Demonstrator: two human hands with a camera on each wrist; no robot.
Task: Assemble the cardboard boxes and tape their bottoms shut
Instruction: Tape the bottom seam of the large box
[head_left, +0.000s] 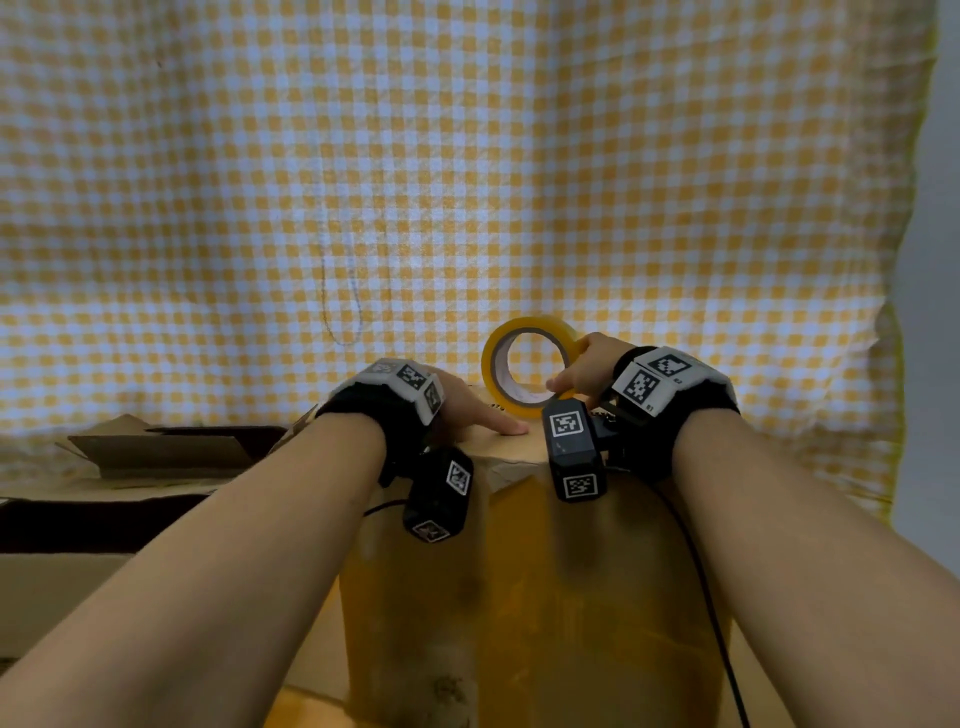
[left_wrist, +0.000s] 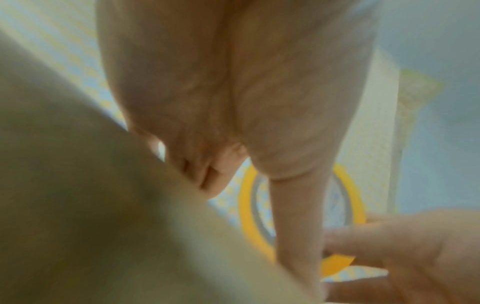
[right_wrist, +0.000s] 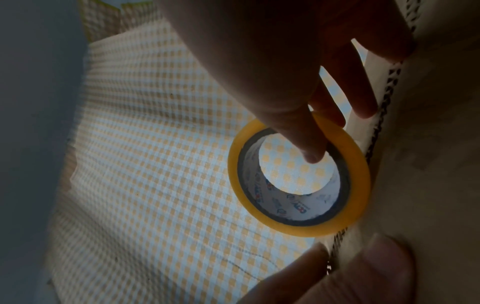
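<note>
Right now we have both hands up on the top face of the cardboard box (head_left: 530, 571) standing in front of us, its side already shiny with yellowish tape. Our right hand (head_left: 584, 371) grips the tape roll (head_left: 511, 402), a yellow ring with a white printed core: the right wrist view shows the thumb (right_wrist: 298, 131) reaching into the core while the other fingers (right_wrist: 335, 107) curl round the outer rim, so the roll is pinched between them. The roll stands on edge at the far end of the box top, touching the cardboard; from the right wrist its rim sits against the corrugated edge of a flap (right_wrist: 381, 123).

Our left hand (head_left: 467, 410) lies flat on the box top just beside the roll, fingers straight and pressing down, holding nothing. Its fingertip reaches toward the base of the roll. The left wrist view is blurred, but it shows the left hand's finger (left_wrist: 298, 216) stretched out in front of the yellow ring, with the right hand's fingers (left_wrist: 389, 236) close by at the lower right.

Behind the box hangs a yellow-and-white checked cloth (head_left: 467, 182). Off to our left, more cardboard (head_left: 171, 452) lies with its flaps open, well apart from the box we are working on.
</note>
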